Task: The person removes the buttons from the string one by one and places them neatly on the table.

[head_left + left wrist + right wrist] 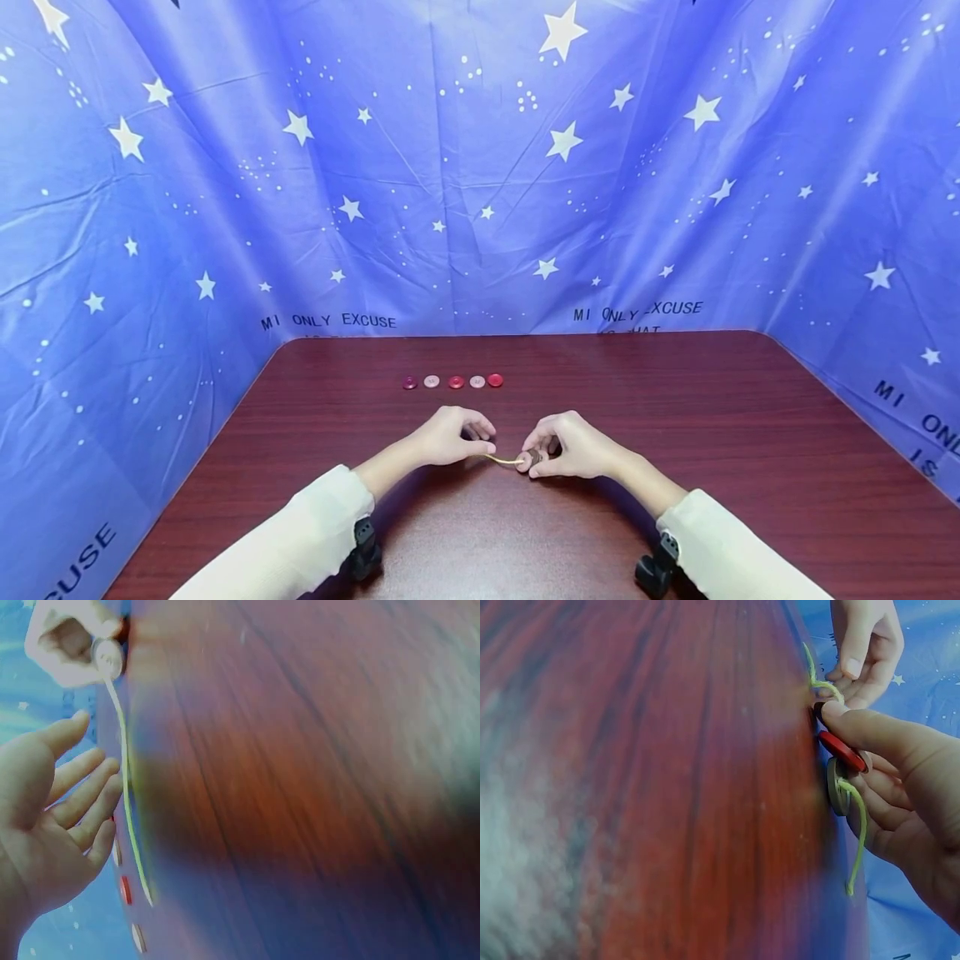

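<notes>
My right hand (577,446) pinches buttons strung on a thin yellow cord between thumb and fingers, low over the table. In the right wrist view a red button (842,751) and a grey-brown button (838,786) stick out below the thumb, and a short tail of cord (862,825) trails from the latter. A pale pink button (111,658) faces the other way. From it the longer cord (124,750) runs toward my left hand (450,437). That hand's fingers (88,799) are loosely extended beside the cord, the thumb apart from them.
Beyond the hands, a row of several loose buttons lies on the dark red wooden table (637,375), among them a purple one (409,382) at the left end and a red one (495,380) at the right. A blue star-printed curtain (450,167) surrounds the table's back and sides.
</notes>
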{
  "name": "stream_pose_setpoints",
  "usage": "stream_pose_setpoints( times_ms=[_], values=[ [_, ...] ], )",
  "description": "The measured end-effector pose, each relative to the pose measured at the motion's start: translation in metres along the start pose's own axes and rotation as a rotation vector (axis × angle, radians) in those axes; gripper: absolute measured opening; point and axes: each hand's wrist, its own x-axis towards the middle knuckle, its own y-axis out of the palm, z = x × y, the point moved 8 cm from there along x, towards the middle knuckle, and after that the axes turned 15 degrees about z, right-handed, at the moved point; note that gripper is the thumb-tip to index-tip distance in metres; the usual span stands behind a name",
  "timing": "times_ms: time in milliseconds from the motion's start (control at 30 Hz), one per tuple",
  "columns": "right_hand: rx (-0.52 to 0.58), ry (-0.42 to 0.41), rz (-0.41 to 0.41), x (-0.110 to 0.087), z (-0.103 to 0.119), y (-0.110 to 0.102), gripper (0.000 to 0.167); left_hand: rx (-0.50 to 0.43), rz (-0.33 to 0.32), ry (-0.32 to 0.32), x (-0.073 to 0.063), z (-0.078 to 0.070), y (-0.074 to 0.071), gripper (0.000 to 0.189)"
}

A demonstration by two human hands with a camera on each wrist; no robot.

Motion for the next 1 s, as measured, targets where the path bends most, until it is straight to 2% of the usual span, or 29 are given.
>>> stream_pose_setpoints(
  times_ms=[133,267,467,767,1000],
  values=[
    [0.026,-0.004,-0.039,0.0,0.0,-0.004,0.021,-0.013,0.061,0.023,0.009,-0.012,0.009,0.026],
    [0.052,-0.002,-0.085,-0.001,0.0,-0.009,0.02,-0.026,0.08,0.013,0.016,-0.02,0.016,0.025],
    [0.082,0.001,-0.113,-0.002,0.001,-0.01,0.022,-0.041,0.049,-0.009,0.021,-0.023,0.02,0.021],
    [0.076,0.019,-0.127,-0.002,-0.001,-0.011,0.024,-0.067,-0.009,-0.048,0.021,-0.022,0.019,0.021],
    [0.066,-0.01,-0.129,-0.002,0.0,-0.011,0.025,-0.081,-0.013,-0.073,0.02,-0.021,0.018,0.017]
  ],
)
